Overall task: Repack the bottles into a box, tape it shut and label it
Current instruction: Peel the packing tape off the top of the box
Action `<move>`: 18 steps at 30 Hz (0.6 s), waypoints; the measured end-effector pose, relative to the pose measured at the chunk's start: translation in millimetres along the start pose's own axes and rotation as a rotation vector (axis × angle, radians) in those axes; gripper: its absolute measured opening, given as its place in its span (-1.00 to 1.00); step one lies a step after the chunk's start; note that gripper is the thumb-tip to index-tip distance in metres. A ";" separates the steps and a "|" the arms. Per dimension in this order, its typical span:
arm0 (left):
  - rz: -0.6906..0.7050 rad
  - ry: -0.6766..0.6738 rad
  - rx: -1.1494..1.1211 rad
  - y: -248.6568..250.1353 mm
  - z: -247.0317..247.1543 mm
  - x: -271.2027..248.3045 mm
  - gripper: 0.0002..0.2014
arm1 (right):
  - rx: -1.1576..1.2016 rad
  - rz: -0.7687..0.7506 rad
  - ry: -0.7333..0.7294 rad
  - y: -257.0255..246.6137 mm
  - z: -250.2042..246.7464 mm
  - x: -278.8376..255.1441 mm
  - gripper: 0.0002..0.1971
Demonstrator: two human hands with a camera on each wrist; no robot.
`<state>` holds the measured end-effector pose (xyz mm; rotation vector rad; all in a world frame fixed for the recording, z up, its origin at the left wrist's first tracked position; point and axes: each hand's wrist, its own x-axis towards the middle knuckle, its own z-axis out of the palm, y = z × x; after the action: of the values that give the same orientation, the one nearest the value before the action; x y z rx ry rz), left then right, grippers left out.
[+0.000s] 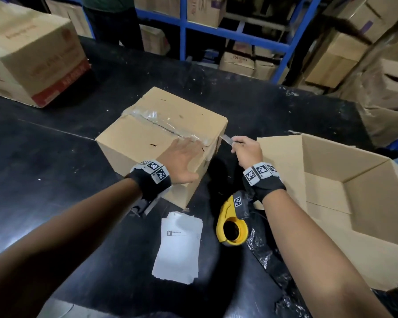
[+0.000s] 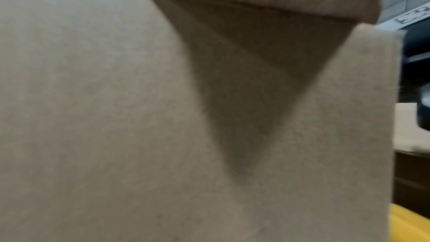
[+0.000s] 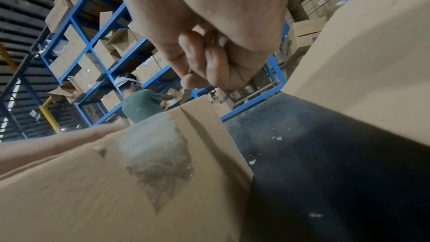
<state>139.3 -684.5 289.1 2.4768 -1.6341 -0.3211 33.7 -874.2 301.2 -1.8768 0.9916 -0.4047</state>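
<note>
My left hand (image 1: 182,157) lies flat on the taped box (image 1: 161,134); my right hand (image 1: 246,149) pinches a blade (image 1: 226,139) at its seam. Repacking, labels (image 1: 178,246) remain.

A black worktable (image 1: 55,157) fills the near scene. Beyond its far edge stand blue steel racks (image 1: 183,26) stacked with cardboard cartons (image 1: 237,63) (more cartons lean at far right). The lighting is dim overall.

A warehouse: blue steel racking (image 1: 234,34) stacked with cardboard cartons (image 1: 237,63), black packing table (image 1: 55,157).
</note>
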 end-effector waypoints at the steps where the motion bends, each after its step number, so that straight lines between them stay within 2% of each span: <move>1: 0.014 -0.002 -0.017 -7.5 -2.5 -1.0 -0.05 | 0.002 -0.003 -0.013 -1.1 2.4 0.1 -0.76; 7: 0.055 -0.043 -0.101 -37.6 -13.5 -8.0 -0.11 | 0.018 -0.034 -0.034 -6.9 14.5 -5.8 -0.80; 11: 0.091 0.108 -0.012 -44.8 -3.5 -5.5 -0.36 | -0.079 -0.079 -0.048 -11.4 20.2 -12.2 -0.82; 16: 0.058 0.094 0.041 -46.8 -1.9 -2.6 -0.30 | -0.153 -0.079 -0.016 -24.9 25.2 -15.5 -0.81; 18: 0.048 0.085 0.060 -45.6 -2.4 -1.9 -0.36 | -0.175 -0.066 -0.008 -28.2 26.1 -15.9 -0.80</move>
<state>179.6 -664.9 280.3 2.4525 -1.6896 -0.1605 53.6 -840.1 314.3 -2.0710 0.9885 -0.3589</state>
